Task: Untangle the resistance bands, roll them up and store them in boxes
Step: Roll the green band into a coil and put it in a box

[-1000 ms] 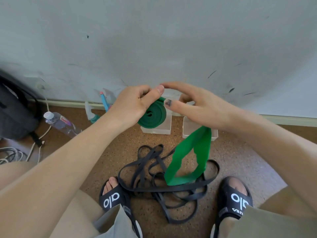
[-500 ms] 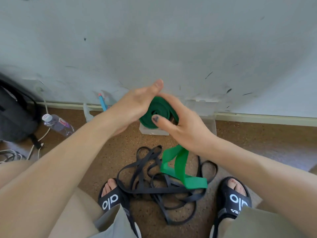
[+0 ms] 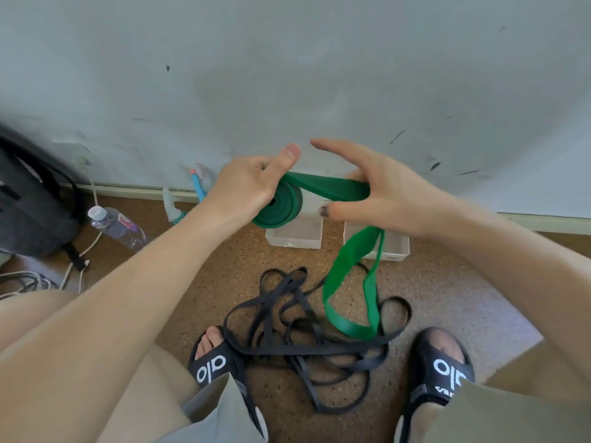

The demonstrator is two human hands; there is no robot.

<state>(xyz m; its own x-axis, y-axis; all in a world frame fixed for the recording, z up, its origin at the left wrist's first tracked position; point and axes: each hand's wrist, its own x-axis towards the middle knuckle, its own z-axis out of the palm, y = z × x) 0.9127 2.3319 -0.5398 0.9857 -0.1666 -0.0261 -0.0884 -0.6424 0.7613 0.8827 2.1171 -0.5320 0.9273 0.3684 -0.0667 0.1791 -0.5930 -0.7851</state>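
Note:
A green resistance band is partly wound into a flat roll (image 3: 281, 206), which my left hand (image 3: 246, 187) grips with the thumb pressed on top. From the roll a taut stretch runs right across the palm of my right hand (image 3: 393, 193), between thumb and fingers. The rest hangs below it as a loose loop (image 3: 348, 295). On the floor between my feet lies a tangle of black bands (image 3: 307, 340). Two clear plastic boxes (image 3: 294, 241) (image 3: 396, 251) stand open by the wall, below my hands.
A water bottle (image 3: 118, 227) lies on the brown floor at the left, near a dark backpack (image 3: 28, 203) and loose cables (image 3: 22, 279). A spray bottle (image 3: 172, 206) and a blue pen-like item (image 3: 198, 183) lean at the skirting board. My sandalled feet (image 3: 444, 369) flank the black tangle.
My right hand has moved out to the right and away from the roll, drawing a stretch of green band taut. The hanging loop swung right with it.

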